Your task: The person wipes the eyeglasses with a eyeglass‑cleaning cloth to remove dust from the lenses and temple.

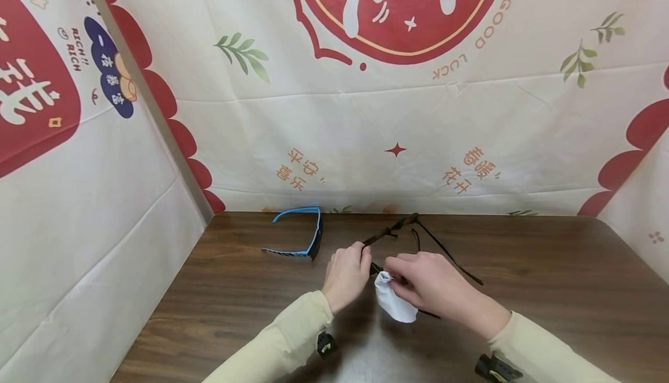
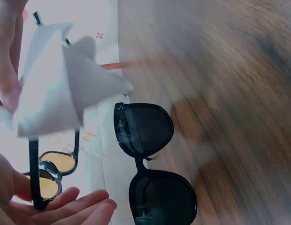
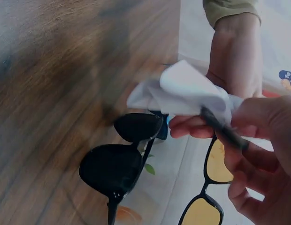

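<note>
My left hand grips the frame of black-framed glasses with yellow lenses, near one hinge. Thumb and fingers lie on either side of that corner in the left wrist view. My right hand pinches a white cloth folded over a temple arm of these glasses. The cloth hangs below the right fingers in the head view and hides part of the arm. Just beyond the hands, dark-lensed sunglasses rest on the table with their arms unfolded, partly hidden by the left hand in the head view.
Blue-framed sunglasses lie with arms unfolded to the left on the brown wooden table. A printed white cloth wall rises at the table's back edge, and another stands along the left side.
</note>
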Tool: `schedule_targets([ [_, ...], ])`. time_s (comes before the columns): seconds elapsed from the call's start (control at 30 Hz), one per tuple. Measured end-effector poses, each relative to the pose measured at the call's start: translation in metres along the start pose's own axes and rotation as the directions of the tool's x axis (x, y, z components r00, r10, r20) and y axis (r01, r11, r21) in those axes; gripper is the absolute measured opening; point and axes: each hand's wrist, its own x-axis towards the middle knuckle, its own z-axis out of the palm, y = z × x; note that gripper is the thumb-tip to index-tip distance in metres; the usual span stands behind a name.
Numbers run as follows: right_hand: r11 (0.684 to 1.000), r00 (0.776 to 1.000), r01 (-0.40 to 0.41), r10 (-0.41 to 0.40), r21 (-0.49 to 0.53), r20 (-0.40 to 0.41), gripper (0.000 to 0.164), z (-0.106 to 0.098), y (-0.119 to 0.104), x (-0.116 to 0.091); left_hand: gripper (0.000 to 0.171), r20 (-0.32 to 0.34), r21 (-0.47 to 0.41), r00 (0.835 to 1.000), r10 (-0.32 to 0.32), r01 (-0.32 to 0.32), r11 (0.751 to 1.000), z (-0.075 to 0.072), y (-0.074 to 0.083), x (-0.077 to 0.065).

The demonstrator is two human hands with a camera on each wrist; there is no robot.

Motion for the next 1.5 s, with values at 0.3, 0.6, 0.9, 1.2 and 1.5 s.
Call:
schedule_targets([
  [0.3,0.974,0.983,-0.041,-0.001,-0.223,-0.184,0.018,0.021,-0.006,0.008,0.027,0.032,-0.131,0.998,-0.046,0.05,0.99,0.001,0.004,-0.002],
  [0.6,0.963,0.956,-0.033,-0.048,-0.267,-0.29,0.009,0.027,-0.008,0.007,0.03,0.186,-0.387,0.968,-0.169,0.23,0.893,-0.006,0.006,0.001],
  [0.9,0.97,0.971,-0.024,-0.036,-0.242,-0.238,0.014,0.002,0.0,-0.018,0.025,0.331,-0.565,0.913,-0.237,0.393,0.725,-0.006,0.006,0.005],
  [1.2,0.955,0.986,-0.074,0.027,-0.286,-0.163,0.016,-0.032,0.029,-0.057,0.023,0.365,-0.587,0.904,-0.223,0.409,0.699,-0.003,0.007,0.012],
  [1.5,0.913,0.96,-0.22,0.141,-0.343,-0.241,0.028,-0.072,0.062,-0.081,0.021,0.362,-0.597,0.913,-0.189,0.383,0.705,0.003,0.013,0.028],
])
